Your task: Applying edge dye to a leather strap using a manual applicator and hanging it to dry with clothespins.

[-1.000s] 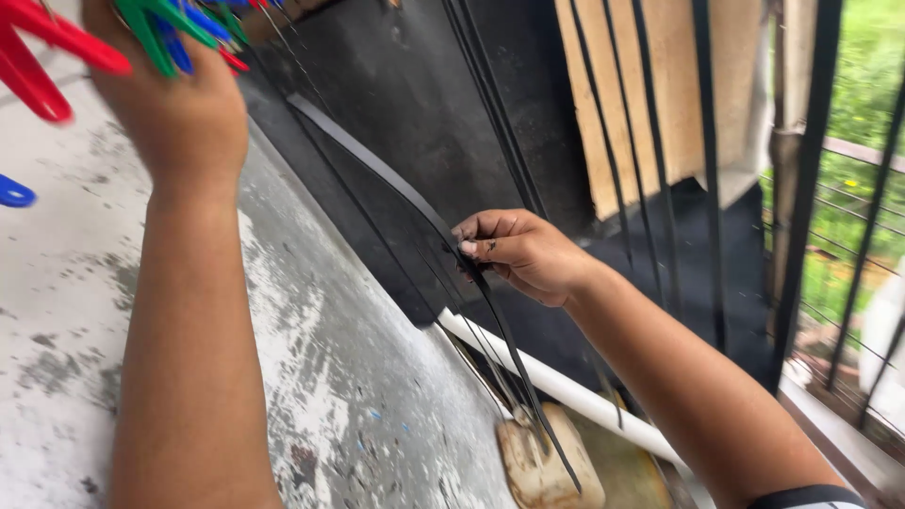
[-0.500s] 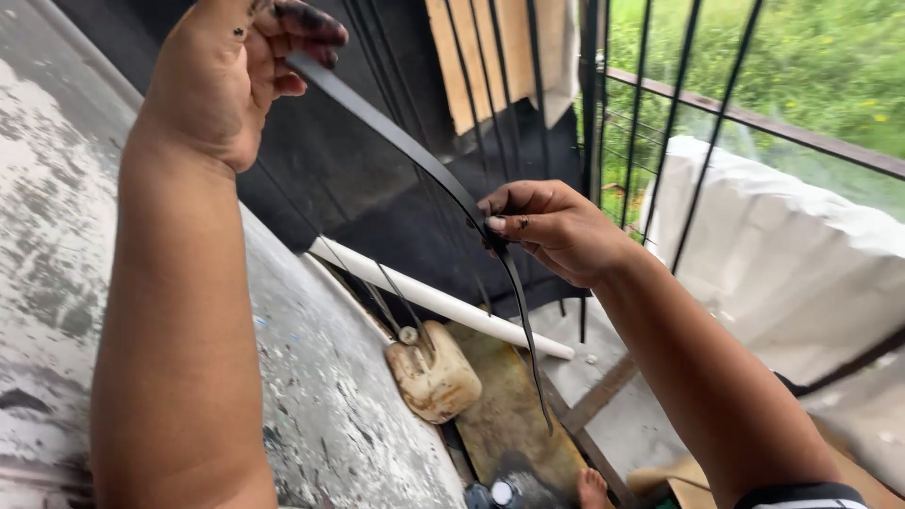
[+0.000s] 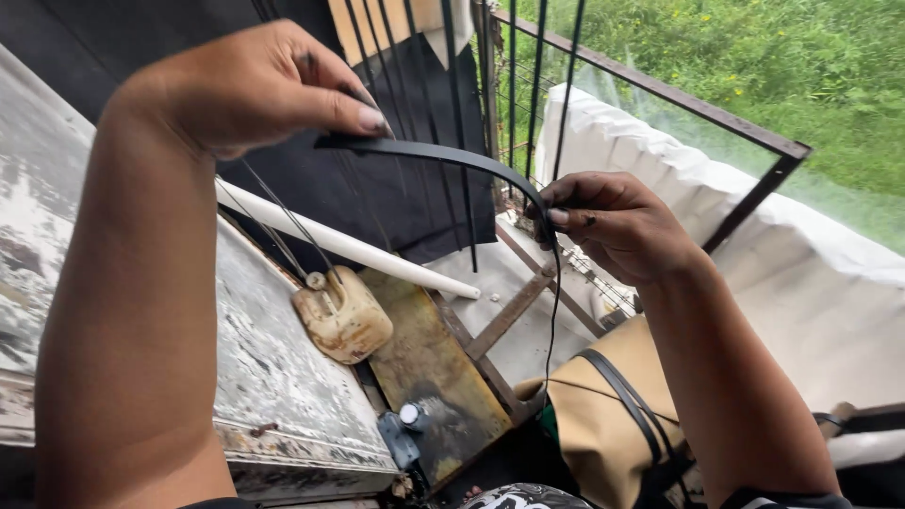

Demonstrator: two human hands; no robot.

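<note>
My left hand pinches one end of a long, flat black strip that arches across the middle of the head view. My right hand grips the same strip further along, where it bends downward. From my right hand the strip's thin tail hangs straight down toward a tan bag with black straps. Both forearms reach up from the bottom of the frame.
A worn, paint-flaked table lies under my left arm. Beyond its edge are a dirty cream plastic jug, a white pipe, a rusty metal plate and black railing bars. White sheeting and grass lie to the right.
The view swung right and down. My left hand shifted along the strip to pinch its end, and my right hand came nearer, bending the strip into a tighter arch. The coloured pegs left view.
</note>
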